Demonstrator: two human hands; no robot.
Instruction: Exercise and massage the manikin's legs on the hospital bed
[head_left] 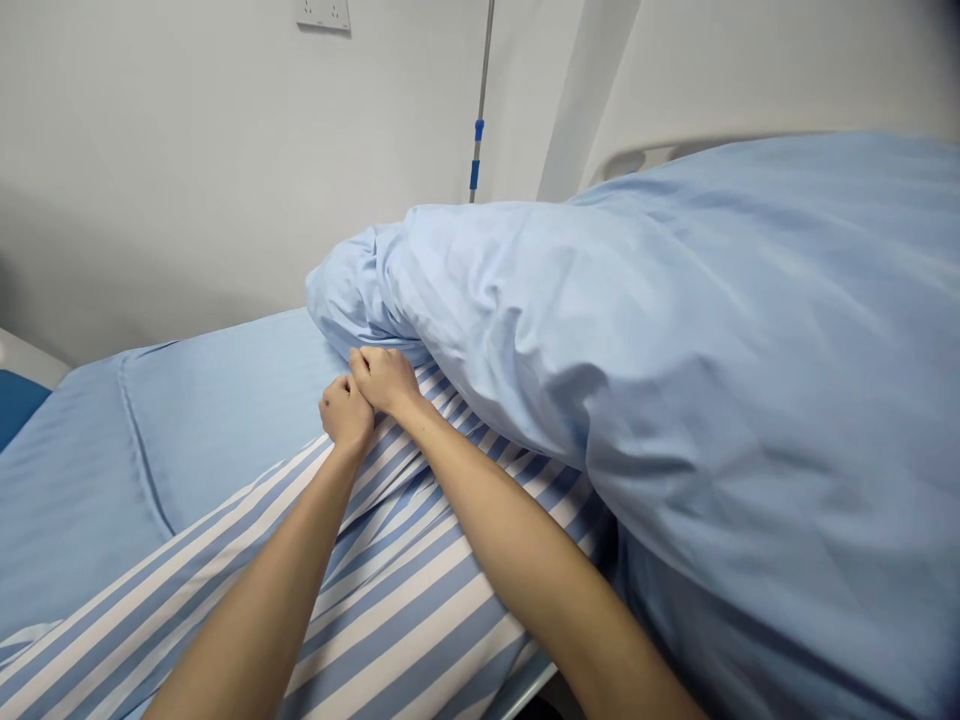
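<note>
A blue-and-white striped sheet [420, 610] lies across the bed in front of me, running under the puffy light blue quilt [675, 330] on the right. Both of my fists rest at the sheet's far edge, touching side by side. My left hand [347, 412] is closed, its fingers curled round the striped cloth. Just beyond and to the right, my right hand [384, 379] is also closed on the cloth, right by the quilt's lower fold. The fingertips of both hands are hidden. Creases run through the sheet below my wrists.
A light blue mattress cover [225, 390] with a raised seam spreads to the left. Behind the bed rises a thin metal pole [486, 70] with blue fittings. A socket plate [324, 13] is on the white wall. The pale headboard [645, 158] shows behind the quilt.
</note>
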